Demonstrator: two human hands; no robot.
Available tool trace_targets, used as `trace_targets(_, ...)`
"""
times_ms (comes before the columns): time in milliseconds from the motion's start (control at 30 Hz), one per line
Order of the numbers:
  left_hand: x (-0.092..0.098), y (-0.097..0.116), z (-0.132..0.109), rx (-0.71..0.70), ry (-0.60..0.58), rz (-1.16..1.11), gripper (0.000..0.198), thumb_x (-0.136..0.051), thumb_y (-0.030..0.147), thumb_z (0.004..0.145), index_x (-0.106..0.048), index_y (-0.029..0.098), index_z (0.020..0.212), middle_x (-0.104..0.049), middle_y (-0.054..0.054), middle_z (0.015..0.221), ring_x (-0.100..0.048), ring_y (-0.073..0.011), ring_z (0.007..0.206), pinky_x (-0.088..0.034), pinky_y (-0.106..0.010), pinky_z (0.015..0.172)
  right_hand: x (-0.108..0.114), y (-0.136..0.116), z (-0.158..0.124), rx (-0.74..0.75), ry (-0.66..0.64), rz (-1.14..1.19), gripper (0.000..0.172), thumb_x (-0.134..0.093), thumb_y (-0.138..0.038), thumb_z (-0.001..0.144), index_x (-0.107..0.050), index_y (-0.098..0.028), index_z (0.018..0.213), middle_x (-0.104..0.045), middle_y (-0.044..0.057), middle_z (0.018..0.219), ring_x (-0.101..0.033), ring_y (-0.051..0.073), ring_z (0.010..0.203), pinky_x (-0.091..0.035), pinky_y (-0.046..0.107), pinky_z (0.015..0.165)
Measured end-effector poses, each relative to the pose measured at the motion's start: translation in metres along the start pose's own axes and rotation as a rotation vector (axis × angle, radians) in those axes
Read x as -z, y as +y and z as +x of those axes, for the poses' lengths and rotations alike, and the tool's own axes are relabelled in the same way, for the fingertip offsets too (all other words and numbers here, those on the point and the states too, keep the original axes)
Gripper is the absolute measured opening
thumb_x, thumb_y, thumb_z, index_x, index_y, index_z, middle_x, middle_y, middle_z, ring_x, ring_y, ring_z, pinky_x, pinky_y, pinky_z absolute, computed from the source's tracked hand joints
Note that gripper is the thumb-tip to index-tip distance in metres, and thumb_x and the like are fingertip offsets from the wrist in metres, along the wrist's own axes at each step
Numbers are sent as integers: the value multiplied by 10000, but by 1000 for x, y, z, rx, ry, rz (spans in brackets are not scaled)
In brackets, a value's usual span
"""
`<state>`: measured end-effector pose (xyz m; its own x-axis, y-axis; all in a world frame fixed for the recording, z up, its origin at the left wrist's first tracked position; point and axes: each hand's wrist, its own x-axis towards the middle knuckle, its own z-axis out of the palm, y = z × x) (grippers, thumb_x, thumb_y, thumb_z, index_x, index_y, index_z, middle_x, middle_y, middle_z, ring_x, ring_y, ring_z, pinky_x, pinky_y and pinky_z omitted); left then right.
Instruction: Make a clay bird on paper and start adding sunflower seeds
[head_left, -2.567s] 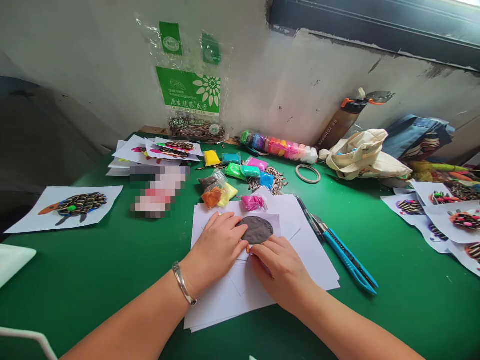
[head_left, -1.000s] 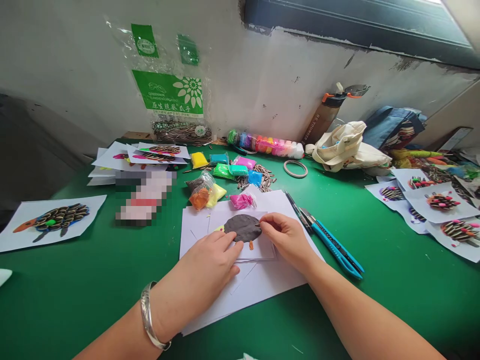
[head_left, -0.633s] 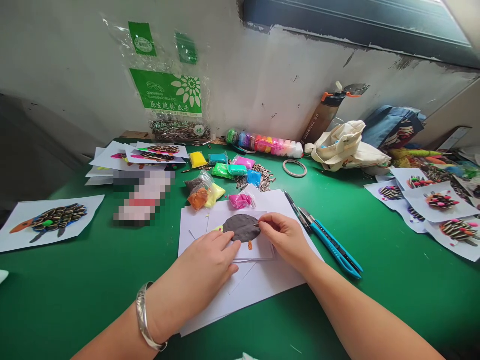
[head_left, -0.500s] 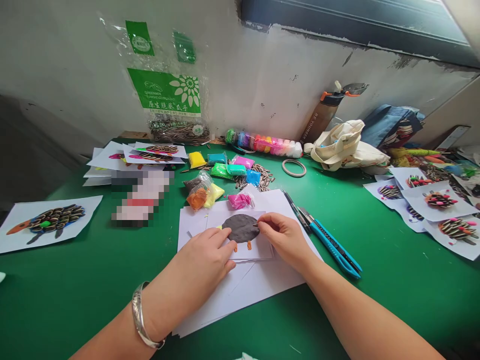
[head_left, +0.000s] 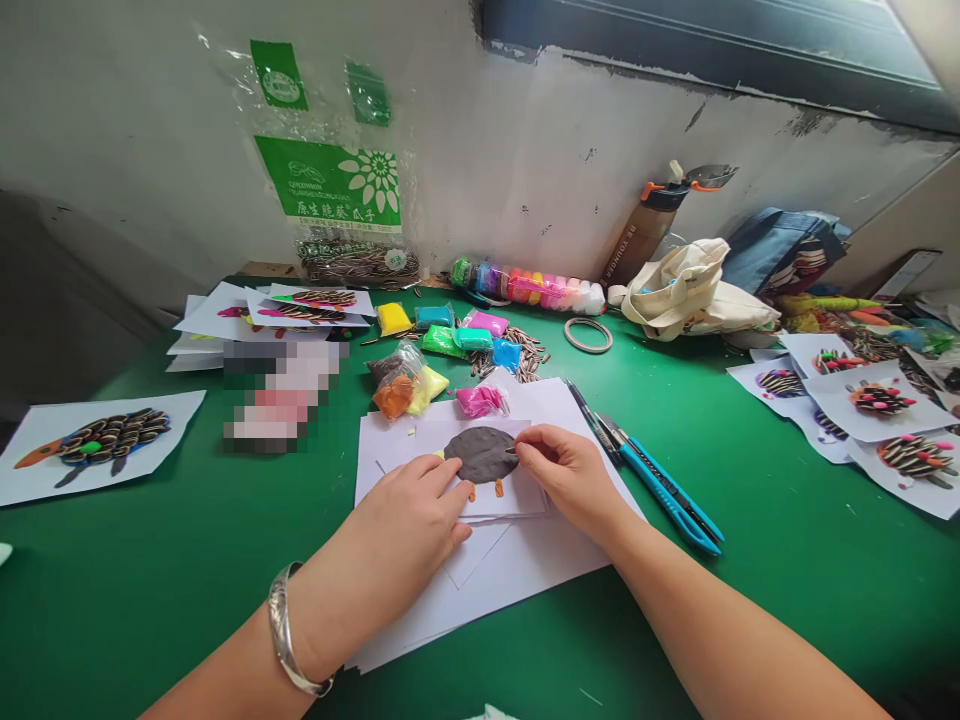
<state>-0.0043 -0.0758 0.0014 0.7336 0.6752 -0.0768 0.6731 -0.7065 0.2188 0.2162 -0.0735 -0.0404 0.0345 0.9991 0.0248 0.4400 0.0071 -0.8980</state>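
A flat dark grey oval of clay (head_left: 481, 456) lies on a small white card (head_left: 517, 498), with two short orange clay legs (head_left: 499, 488) below it and a bit of yellow at its left. My left hand (head_left: 412, 515) rests on the card, fingers stretched out and touching the oval's left edge. At the right edge of the clay, my right hand (head_left: 566, 475) pinches a sunflower seed (head_left: 511, 450) between thumb and forefinger, its tip against the clay. Under the card is a stack of white paper (head_left: 525, 560).
Clay packets (head_left: 394, 320) and a pile of sunflower seeds (head_left: 529, 355) lie behind the paper. A blue utility knife (head_left: 671, 490) is beside my right forearm. Finished seed pictures (head_left: 112, 440) lie left and right. A seed bag (head_left: 345, 190) and a bottle (head_left: 645, 230) stand at the wall.
Both hands keep almost the same place. The seed stays at the clay's right edge; my left wrist has shifted very slightly to the right.
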Motion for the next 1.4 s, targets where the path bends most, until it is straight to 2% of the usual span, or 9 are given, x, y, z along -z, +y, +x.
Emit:
trace_targets(133,1,0,-1,-12,11,2,194,-577,203,907,-638,180,1090,-628,-123,1214,-560,-291,1153,-492,-475,969,0,0,0,-10,-5,4,175,-550,-301,833,-687,-196,802,-638,2,740,-538,150,668,-426,260,629)
trace_targets(400,-6,6,-3,-26,46,56,217,-596,204,895,-648,164,1102,-622,-129,1232,-553,-305,1170,-480,-480,990,-1,-1,0,-9,-5,16,169,-551,-290,832,-685,-191,804,-642,7,739,-544,152,670,-428,261,628)
trace_targets(633,6,3,-4,-5,6,25,173,-516,209,943,-644,168,1052,-627,-109,1138,-568,-284,1076,-494,-468,910,0,2,0,-11,-2,17,158,-555,-277,823,-691,-196,828,-673,10,808,-579,163,735,-445,266,682)
trace_targets(800,18,-2,-7,54,-53,-23,217,-428,242,983,-638,190,963,-626,-57,918,-592,-238,853,-497,-414,753,0,2,0,-3,-4,9,153,-550,-262,830,-692,-203,838,-673,3,796,-581,163,734,-444,267,682)
trace_targets(1067,13,7,-7,36,-157,-37,204,-450,229,971,-616,194,856,-629,-36,853,-598,-224,780,-449,-360,689,1,4,1,5,-17,29,152,-554,-278,848,-690,-209,855,-672,4,812,-574,163,742,-438,267,674)
trace_targets(1233,11,4,-3,74,-120,-9,185,-422,228,979,-603,192,972,-624,-44,860,-592,-231,781,-425,-350,655,4,4,3,-8,-33,68,157,-561,-293,844,-689,-203,856,-657,6,800,-558,158,722,-432,267,661)
trace_targets(1400,12,-1,-3,101,-134,-18,158,-439,239,974,-590,202,948,-605,-29,842,-575,-210,744,-393,-324,617,4,3,3,3,-41,73,151,-566,-288,840,-689,-201,854,-658,5,790,-565,161,729,-433,270,670)
